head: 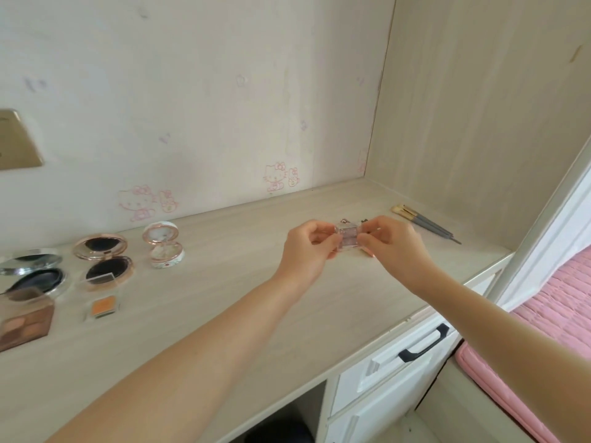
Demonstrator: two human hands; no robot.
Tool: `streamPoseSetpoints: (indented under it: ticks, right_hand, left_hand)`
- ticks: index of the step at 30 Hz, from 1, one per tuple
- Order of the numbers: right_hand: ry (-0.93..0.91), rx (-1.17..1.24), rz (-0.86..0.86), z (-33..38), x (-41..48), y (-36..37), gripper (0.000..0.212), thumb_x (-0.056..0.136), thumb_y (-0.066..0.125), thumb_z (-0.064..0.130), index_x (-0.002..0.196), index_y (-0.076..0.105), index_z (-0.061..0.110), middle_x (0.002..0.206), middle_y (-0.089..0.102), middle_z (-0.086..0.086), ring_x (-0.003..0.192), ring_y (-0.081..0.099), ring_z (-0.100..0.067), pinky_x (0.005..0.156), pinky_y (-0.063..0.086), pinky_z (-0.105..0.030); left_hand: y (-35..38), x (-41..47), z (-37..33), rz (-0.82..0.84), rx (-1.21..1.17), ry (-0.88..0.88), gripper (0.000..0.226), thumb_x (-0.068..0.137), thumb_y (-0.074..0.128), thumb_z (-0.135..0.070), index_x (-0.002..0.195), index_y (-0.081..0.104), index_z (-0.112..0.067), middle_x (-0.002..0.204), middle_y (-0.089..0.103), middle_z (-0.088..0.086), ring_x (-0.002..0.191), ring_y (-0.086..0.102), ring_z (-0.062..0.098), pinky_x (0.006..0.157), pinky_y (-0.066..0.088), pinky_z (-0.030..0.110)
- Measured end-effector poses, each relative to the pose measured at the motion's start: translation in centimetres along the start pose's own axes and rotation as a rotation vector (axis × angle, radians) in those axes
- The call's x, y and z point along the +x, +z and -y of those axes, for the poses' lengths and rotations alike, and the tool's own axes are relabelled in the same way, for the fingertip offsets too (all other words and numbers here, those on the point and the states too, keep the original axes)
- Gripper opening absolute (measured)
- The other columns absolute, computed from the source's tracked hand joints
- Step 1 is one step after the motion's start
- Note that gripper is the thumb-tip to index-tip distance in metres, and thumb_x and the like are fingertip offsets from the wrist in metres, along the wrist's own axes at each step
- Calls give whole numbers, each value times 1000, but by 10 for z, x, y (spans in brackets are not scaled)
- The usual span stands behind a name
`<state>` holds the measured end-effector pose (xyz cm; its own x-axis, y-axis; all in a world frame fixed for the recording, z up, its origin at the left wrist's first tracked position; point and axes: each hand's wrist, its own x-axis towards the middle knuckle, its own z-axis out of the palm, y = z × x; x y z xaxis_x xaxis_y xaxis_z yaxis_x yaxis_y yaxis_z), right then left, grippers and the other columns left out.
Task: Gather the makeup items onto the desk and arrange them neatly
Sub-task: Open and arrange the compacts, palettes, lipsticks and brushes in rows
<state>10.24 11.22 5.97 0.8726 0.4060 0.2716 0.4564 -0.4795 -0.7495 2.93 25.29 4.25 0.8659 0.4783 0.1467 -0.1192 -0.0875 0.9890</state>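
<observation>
Head view looks down on a pale wood-grain bench (224, 314), with both bare arms reaching forward over it. The left hand (308, 247) and the right hand (393, 247) meet at a small clear palette (350, 239) with pinkish pans. The fingers of each hand are curled and pinch one side of it, so it sits between the two hands, held right of the bench's middle. Whether it is just above the surface or resting on it, I cannot tell. Its width runs left to right, from one hand to the other, and it may be hinged open, though that is unclear.

The other makeup lies to the left, well apart from the hands:
- a silver compact (32, 270)
- a rose-gold compact (102, 257)
- a white flowered compact (163, 247)
- a clear case with an orange pan (102, 298)
- a brown eyeshadow palette (24, 318)

All of them are open. Judging by the task, the palette belongs with that group, so the move ahead runs leftward, and the left hand is the nearer one.

Two brushes (425, 223) lie just behind the right hand. They are set diagonally, with bristles toward the wall and handles toward the bench's right end.

No brand or lettering can be read on any item. The wall carries only faint pink cartoon cat drawings (278, 177).
</observation>
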Motion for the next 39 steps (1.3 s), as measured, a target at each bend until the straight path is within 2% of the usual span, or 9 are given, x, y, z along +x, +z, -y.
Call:
streamPoseSetpoints:
  ticks: [3, 6, 11, 14, 19, 27, 30, 34, 39]
  right_hand:
    - [-10, -16, 55, 17, -14, 17, 12, 88, 61, 25, 99, 65, 25, 88, 70, 5, 78, 62, -11, 59, 44, -25]
    - [-66, 3, 101, 32, -29, 37, 19, 88, 61, 24, 107, 63, 24, 86, 71, 5, 83, 63, -9, 64, 45, -23]
    - [-195, -13, 221, 52, -52, 71, 34, 88, 59, 24, 118, 52, 39, 81, 70, 10, 80, 61, -2, 64, 42, -15]
    - [-296, -72, 307, 63, -63, 89, 34, 89, 58, 22, 120, 53, 35, 82, 66, 14, 78, 58, 6, 68, 41, -8]
    - [-441, -142, 390, 80, -77, 116, 38, 90, 58, 26, 127, 48, 29, 91, 58, 17, 85, 58, -3, 79, 47, -21]
    - [-568, -178, 451, 103, -95, 141, 54, 86, 63, 42, 134, 42, 29, 114, 51, 16, 94, 53, -4, 83, 47, -24]
    - [-601, -187, 435, 109, -101, 145, 48, 86, 59, 48, 128, 46, 28, 113, 53, 15, 94, 53, -3, 82, 46, -23]
    - [-579, -138, 449, 116, -105, 152, 55, 83, 45, 62, 126, 52, 28, 106, 54, 14, 91, 55, -2, 79, 44, -18]
    - [-556, -65, 487, 117, -106, 159, 40, 91, 50, 48, 128, 53, 32, 104, 52, 15, 93, 55, -3, 81, 45, -19]
  left_hand:
    - [-27, -19, -4, -18, -29, -27, 12, 87, 64, -1, 98, 64, 2, 95, 67, 23, 77, 67, 23, 76, 59, 31]
    - [-54, -39, -5, -37, -57, -60, 14, 87, 64, -1, 100, 63, 3, 93, 67, 21, 72, 68, 22, 75, 59, 30]
    - [-100, -69, 0, -86, -18, -100, 12, 88, 64, -4, 99, 64, -2, 93, 69, 18, 69, 69, 18, 71, 59, 27]
    - [-124, -84, 1, -134, -6, -121, 12, 88, 64, -2, 99, 64, 0, 92, 68, 20, 70, 68, 20, 70, 60, 29]
    - [-157, -106, 3, -201, -1, -150, 10, 87, 64, -2, 97, 66, -2, 90, 69, 20, 70, 69, 21, 69, 59, 30]
    - [-192, -134, 5, -263, -76, -193, 14, 86, 67, -5, 100, 66, -1, 91, 72, 18, 73, 69, 24, 71, 59, 31]
    - [-199, -144, 7, -279, -106, -197, 14, 88, 65, -8, 101, 67, -3, 93, 73, 16, 73, 68, 21, 71, 58, 29]
    - [-205, -150, 6, -252, -247, -216, 22, 92, 60, -17, 106, 67, -1, 101, 71, 19, 78, 67, 21, 74, 56, 30]
    - [-206, -155, 3, -172, -544, -297, 29, 92, 58, -19, 114, 62, 0, 110, 68, 19, 93, 68, 36, 85, 56, 42]
